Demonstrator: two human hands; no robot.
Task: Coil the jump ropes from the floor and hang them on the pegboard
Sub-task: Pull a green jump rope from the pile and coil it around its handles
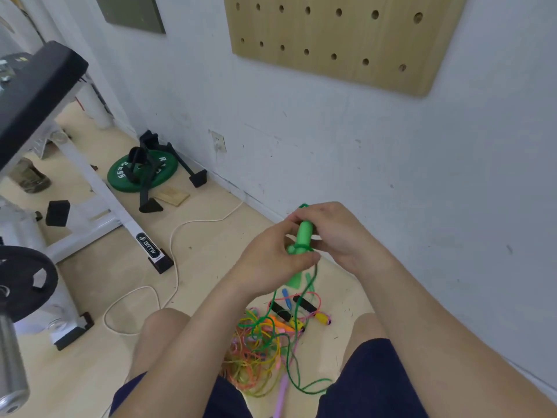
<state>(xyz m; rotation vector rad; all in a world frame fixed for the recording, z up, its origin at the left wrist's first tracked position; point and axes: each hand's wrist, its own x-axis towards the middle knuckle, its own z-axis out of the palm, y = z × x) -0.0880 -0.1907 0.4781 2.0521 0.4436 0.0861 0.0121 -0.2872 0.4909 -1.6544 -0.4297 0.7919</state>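
Both my hands meet at chest height over the floor. My left hand (271,257) grips the green handles (301,236) of a green jump rope from below. My right hand (337,233) holds the top of the same handles, with a loop of green cord (303,205) sticking out above its fingers. The green cord (294,351) hangs down from the handles to the floor. Below, between my knees, lies a tangled pile of jump ropes (259,348) in orange, yellow, pink and green, with black, blue and yellow handles. The wooden pegboard (346,34) hangs on the wall above, without pegs in view.
A white weight bench frame (99,188) with a black pad stands at left. A green weight plate (141,173) with a black stand lies by the wall. A white cable (174,251) snakes across the floor. A barbell with a black plate (24,282) is at far left.
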